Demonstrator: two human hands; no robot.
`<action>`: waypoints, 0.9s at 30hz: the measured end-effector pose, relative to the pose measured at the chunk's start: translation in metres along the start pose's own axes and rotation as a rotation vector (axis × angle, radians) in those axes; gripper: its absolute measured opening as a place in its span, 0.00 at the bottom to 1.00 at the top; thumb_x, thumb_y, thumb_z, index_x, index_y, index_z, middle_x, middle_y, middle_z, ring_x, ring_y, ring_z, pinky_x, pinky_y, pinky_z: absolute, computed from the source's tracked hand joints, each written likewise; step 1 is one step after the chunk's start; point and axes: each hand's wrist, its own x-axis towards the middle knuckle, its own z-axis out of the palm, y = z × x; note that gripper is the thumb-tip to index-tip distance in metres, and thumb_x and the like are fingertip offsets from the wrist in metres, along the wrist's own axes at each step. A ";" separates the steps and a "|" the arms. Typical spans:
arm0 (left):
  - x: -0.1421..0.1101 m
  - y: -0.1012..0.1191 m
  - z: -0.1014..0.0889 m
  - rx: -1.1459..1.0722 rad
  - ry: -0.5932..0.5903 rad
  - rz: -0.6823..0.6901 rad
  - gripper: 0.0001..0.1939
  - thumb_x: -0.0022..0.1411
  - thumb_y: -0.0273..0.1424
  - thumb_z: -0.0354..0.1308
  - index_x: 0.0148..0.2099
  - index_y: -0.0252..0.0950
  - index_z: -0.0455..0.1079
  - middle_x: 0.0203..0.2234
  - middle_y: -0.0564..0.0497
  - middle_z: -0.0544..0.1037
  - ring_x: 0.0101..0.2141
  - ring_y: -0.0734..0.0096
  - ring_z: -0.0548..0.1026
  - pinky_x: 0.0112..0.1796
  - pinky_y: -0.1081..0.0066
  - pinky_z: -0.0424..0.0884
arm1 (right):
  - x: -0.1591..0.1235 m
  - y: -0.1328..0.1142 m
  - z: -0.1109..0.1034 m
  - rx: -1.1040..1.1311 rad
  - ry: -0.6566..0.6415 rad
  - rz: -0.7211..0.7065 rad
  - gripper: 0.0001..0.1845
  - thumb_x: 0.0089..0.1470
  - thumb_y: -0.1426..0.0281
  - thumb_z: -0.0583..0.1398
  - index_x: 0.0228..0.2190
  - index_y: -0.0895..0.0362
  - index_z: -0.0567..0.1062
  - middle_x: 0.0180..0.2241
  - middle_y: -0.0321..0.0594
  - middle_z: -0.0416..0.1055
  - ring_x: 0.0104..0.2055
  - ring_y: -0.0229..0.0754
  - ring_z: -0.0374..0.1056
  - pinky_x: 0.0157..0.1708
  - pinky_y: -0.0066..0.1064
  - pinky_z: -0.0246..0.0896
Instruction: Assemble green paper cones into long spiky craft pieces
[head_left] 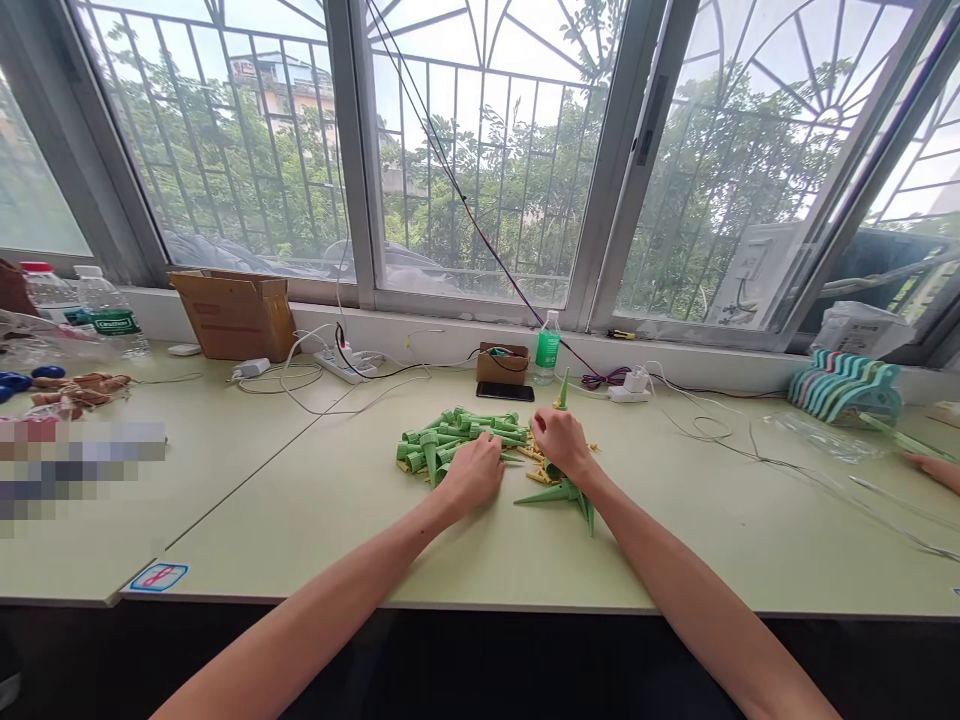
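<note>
Green cone (563,388) grasped by the right hand's (556,438) curled fingers above the desk (300,540), tip and long axis directed up the view, yellow sticks (537,477) strewn beside, left hand (476,472) placed at the green pile's (437,440) right edge, its grip unable to be told.

Both arms fwd, bare forearms slanting in from lower corners. L hand (474,474) palm-down, fingers bent; R hand (561,440) just beside, fingers curled, a bit higher up.
</note>
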 end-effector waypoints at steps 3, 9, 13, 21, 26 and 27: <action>0.001 -0.001 0.000 0.017 -0.006 -0.004 0.05 0.60 0.27 0.50 0.39 0.34 0.66 0.37 0.41 0.73 0.37 0.56 0.75 0.36 0.64 0.66 | -0.001 -0.003 0.000 0.038 0.010 -0.077 0.14 0.62 0.68 0.52 0.30 0.57 0.74 0.30 0.41 0.74 0.32 0.39 0.68 0.29 0.27 0.49; -0.001 0.001 -0.005 0.010 -0.015 0.008 0.08 0.57 0.22 0.49 0.38 0.35 0.66 0.35 0.43 0.73 0.36 0.57 0.75 0.34 0.65 0.65 | -0.002 -0.003 0.002 0.090 -0.013 -0.161 0.12 0.61 0.71 0.52 0.31 0.57 0.74 0.31 0.41 0.74 0.34 0.39 0.67 0.31 0.26 0.50; -0.001 0.002 -0.006 -0.030 -0.005 0.000 0.09 0.58 0.21 0.48 0.37 0.36 0.67 0.35 0.44 0.73 0.34 0.59 0.74 0.33 0.67 0.65 | -0.001 -0.001 0.003 0.106 -0.029 -0.190 0.10 0.59 0.72 0.53 0.33 0.57 0.74 0.33 0.41 0.74 0.36 0.40 0.67 0.32 0.26 0.51; 0.001 0.003 -0.007 -0.048 0.079 0.021 0.08 0.63 0.26 0.48 0.37 0.36 0.69 0.35 0.46 0.71 0.32 0.65 0.73 0.30 0.70 0.63 | -0.001 -0.002 0.001 0.055 0.028 -0.097 0.13 0.61 0.71 0.51 0.29 0.57 0.73 0.29 0.41 0.73 0.30 0.39 0.65 0.28 0.27 0.46; 0.000 0.007 -0.011 -0.095 0.167 0.028 0.09 0.66 0.30 0.48 0.42 0.37 0.70 0.35 0.46 0.71 0.30 0.66 0.72 0.29 0.70 0.62 | 0.003 0.008 -0.005 0.063 0.236 0.093 0.21 0.65 0.63 0.47 0.27 0.58 0.72 0.24 0.40 0.69 0.26 0.38 0.62 0.26 0.28 0.41; 0.000 0.007 -0.012 -0.111 0.183 0.035 0.09 0.66 0.30 0.48 0.43 0.37 0.70 0.35 0.47 0.71 0.29 0.67 0.72 0.29 0.70 0.62 | 0.004 0.012 -0.006 0.062 0.280 0.129 0.22 0.65 0.63 0.47 0.27 0.58 0.72 0.24 0.40 0.69 0.26 0.38 0.61 0.26 0.28 0.40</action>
